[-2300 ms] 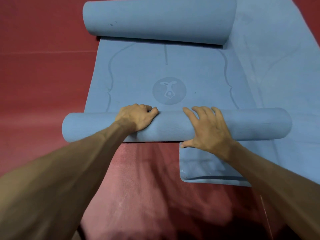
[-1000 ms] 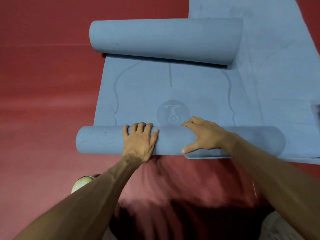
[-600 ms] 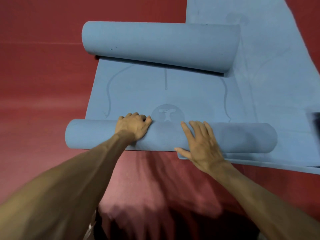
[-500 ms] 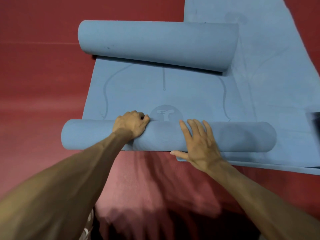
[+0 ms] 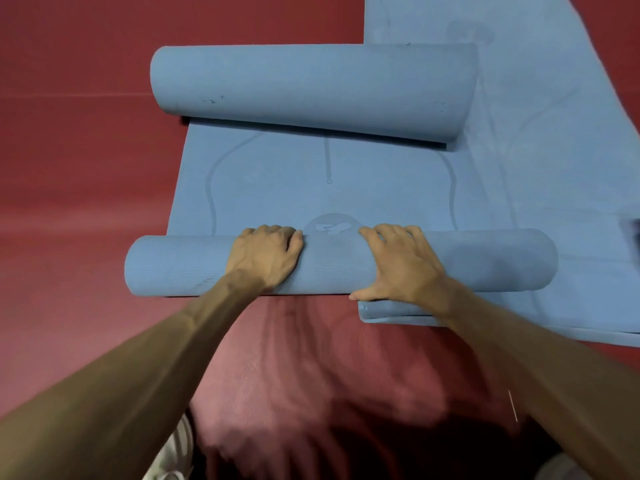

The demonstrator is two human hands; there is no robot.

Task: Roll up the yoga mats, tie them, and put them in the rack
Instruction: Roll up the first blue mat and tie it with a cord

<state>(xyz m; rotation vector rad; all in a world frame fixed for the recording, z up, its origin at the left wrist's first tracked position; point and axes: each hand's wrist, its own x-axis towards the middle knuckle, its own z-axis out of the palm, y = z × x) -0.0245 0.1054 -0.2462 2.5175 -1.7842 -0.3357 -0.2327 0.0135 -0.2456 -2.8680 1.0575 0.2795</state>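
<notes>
Two hands are on one roll. The near roll (image 5: 502, 261) of a blue yoga mat lies crosswise on the red floor (image 5: 69, 168), just ahead of the person.

Left hand (image 5: 266, 254): left of the roll's middle, palm on top, fingers bent over the far crest. Grip clenched round the near roll.

Right hand (image 5: 401, 268): right of the middle, fingers spread and bent over the crest, thumb stretched along the near lower edge. Grip grasping the near roll as well. A strip of bare mat shows between the two hands. Both ends of the roll stick out well past them.

Beyond the roll is the flat stretch (image 5: 277, 188) of the same mat, printed with faint curved lines and a centre line. A round logo (image 5: 334, 225) touches the roll's far side between the hands, and the roll partly hides it.

At the far end of the flat stretch lies a thicker far roll (image 5: 311, 88), parallel to the near one and well apart from it. Cannot tell whether it belongs to the same mat.

A second mat (image 5: 554, 133), also blue, lies flat on the right at an angle, under the right ends of both rolls. Its rounded corner (image 5: 381, 315) pokes out toward the person just below the right thumb.

A dark blurred thing (image 5: 636, 233) sits at the right edge, beside the near roll's right end. A pale shape (image 5: 173, 452) shows at the bottom left, under the left forearm. Neither can be identified.
</notes>
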